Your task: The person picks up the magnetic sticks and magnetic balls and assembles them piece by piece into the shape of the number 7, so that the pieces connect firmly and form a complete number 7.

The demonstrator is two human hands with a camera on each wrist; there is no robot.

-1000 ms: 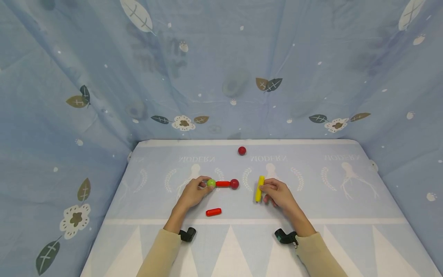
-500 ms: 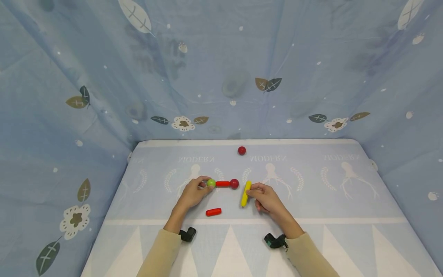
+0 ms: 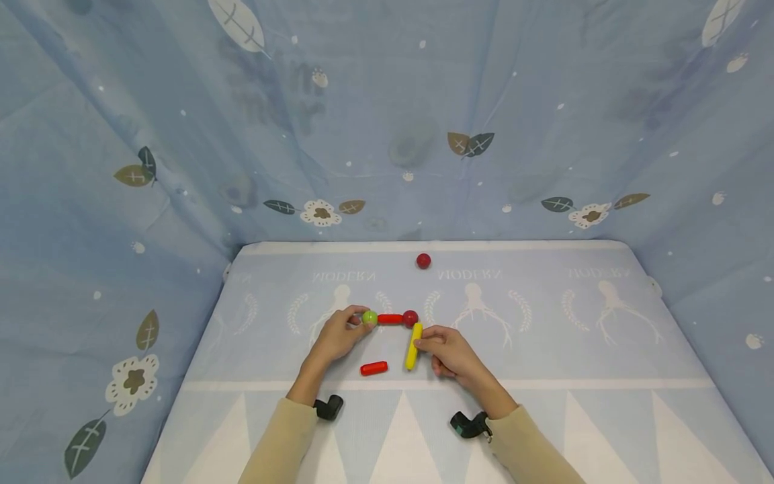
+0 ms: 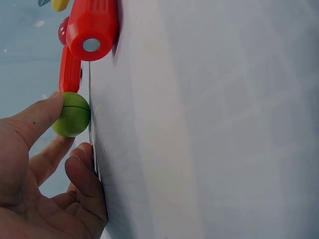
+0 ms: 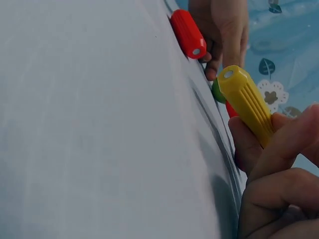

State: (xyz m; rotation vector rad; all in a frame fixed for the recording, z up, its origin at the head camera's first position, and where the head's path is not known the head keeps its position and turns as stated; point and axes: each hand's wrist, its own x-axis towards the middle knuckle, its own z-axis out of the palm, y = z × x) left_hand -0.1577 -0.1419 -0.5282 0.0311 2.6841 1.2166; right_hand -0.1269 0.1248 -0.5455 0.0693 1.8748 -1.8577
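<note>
Head view: left hand (image 3: 337, 335) pinches glossy green ball (image 3: 370, 317), right hand (image 3: 453, 352) long yellow rod (image 3: 414, 349).

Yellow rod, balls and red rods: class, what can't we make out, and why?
Yellow rod, far end: right wrist view, hidden by the right hand.
Nearer dark red ball: left wrist view, partly hidden by the loose red rod.
That rod's far end: left wrist view, cut off by the top edge.
Far red ball: head view, too small for surface detail.
</note>
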